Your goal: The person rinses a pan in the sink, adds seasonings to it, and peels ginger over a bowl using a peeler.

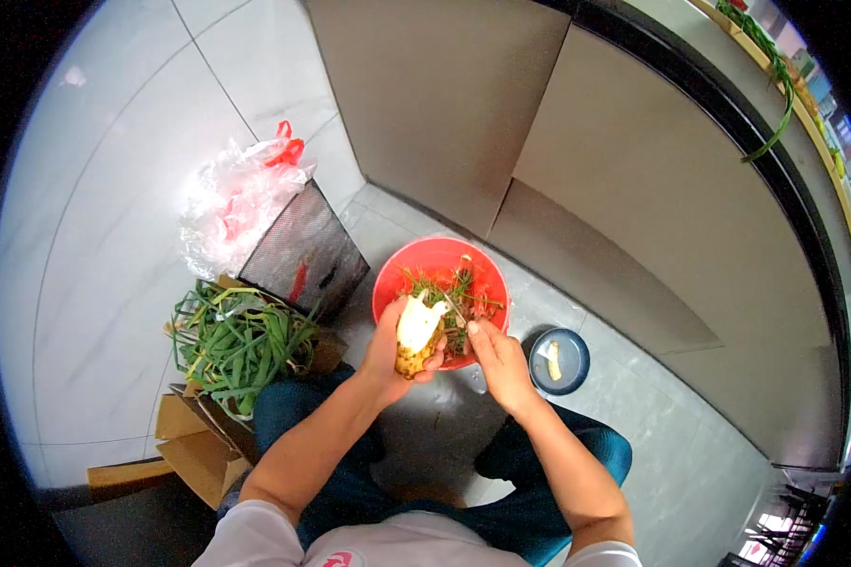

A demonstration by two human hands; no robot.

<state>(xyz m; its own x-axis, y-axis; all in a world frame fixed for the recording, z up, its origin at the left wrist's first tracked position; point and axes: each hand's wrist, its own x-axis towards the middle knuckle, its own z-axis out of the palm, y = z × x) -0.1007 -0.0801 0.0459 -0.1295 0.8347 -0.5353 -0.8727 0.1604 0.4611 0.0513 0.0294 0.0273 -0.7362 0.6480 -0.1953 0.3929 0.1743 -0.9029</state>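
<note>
Left grip [388, 352]: fingers wrapping around one part-peeled tuber [418, 340], pale flesh facing up, brown skin showing below. Right grip [503, 369]: fingers pinching one thin implement [456, 310], type unclear. Red basin [386, 283]: sitting below and beyond both grips, holding green and brown scraps [482, 304]. Dark bowl [579, 375]: resting right of the right grip, containing one pale piece [554, 363]. Leafy greens [241, 345]: heaping over a cardboard box [199, 449], left of the left grip. Shirt emblem [342, 559], red: showing nearer the body than both grips, any wording staying unreadable.
</note>
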